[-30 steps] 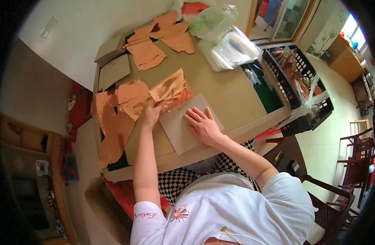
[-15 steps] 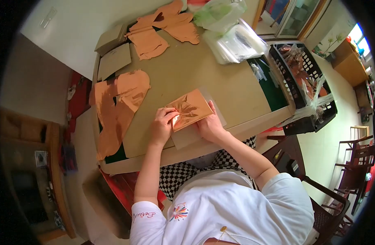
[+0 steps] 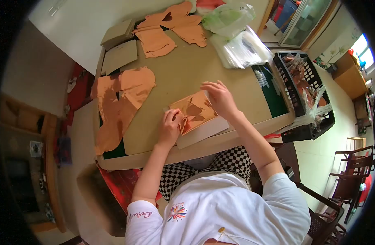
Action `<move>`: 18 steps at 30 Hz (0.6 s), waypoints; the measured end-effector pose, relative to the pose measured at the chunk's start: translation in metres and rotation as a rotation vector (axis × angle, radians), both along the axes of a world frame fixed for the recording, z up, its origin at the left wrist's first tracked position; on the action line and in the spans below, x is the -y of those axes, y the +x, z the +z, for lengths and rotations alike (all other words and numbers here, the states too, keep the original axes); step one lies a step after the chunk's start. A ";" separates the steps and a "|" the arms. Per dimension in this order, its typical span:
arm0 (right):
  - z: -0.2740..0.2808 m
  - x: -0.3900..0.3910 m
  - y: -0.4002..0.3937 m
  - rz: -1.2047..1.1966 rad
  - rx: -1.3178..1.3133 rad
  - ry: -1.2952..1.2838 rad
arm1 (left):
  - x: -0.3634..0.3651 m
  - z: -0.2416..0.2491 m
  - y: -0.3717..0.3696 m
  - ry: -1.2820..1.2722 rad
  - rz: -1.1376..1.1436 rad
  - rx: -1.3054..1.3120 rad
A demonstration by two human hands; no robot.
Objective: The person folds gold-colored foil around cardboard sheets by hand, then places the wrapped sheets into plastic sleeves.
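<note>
A shiny rose-gold foil balloon [image 3: 197, 109], folded into a flat rectangle, lies in front of me near the table's front edge. My left hand [image 3: 170, 125] has its fingers closed on the left edge of this folded foil. Over the upper right corner is my right hand [image 3: 221, 100], fingers stretched out toward the left; its thumb is mostly hidden. Beneath the foil a pale flat sheet [image 3: 203, 134] sticks out toward me. An unfolded rose-gold foil balloon [image 3: 124, 100] is spread on the table to the left.
More foil balloons [image 3: 156, 41] lie at the back of the table [image 3: 171, 77]. Grey-brown cardboard pieces [image 3: 121, 57] are at the back left. Clear plastic bags [image 3: 240, 47] sit at the back right. A black crate [image 3: 291, 87] with wrapped items stands off the right edge.
My right hand has left the foil's lower right edge and moved up to its upper right corner. The folded foil now lies lower, with a fold opened at its left side.
</note>
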State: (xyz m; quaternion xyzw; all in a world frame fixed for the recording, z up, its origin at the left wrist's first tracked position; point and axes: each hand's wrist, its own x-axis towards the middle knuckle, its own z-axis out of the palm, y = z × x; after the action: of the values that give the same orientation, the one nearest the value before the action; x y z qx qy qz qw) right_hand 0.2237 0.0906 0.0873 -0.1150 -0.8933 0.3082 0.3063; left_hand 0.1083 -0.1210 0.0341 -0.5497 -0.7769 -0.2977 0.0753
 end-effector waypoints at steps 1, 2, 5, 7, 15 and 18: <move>-0.006 0.003 -0.013 0.040 0.086 0.115 | 0.001 0.004 0.001 -0.028 0.005 -0.004; -0.019 0.007 -0.022 0.058 0.129 0.196 | 0.002 0.007 0.002 -0.057 0.010 -0.010; -0.038 0.016 -0.029 0.086 0.299 0.272 | -0.002 0.000 0.008 0.041 0.197 0.014; -0.043 0.020 -0.025 0.095 0.347 0.277 | -0.004 -0.004 0.003 0.038 0.193 0.024; -0.048 0.024 -0.002 0.112 0.305 0.298 | -0.002 -0.002 0.006 0.002 0.237 0.097; -0.042 0.026 -0.001 0.111 0.327 0.302 | -0.004 -0.003 -0.002 0.075 0.251 0.243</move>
State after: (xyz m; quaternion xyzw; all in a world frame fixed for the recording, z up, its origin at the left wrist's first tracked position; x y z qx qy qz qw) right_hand 0.2223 0.0646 0.0449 -0.0673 -0.9719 0.1647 0.1538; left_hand 0.1065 -0.1165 0.0310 -0.4050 -0.8312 -0.3790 0.0379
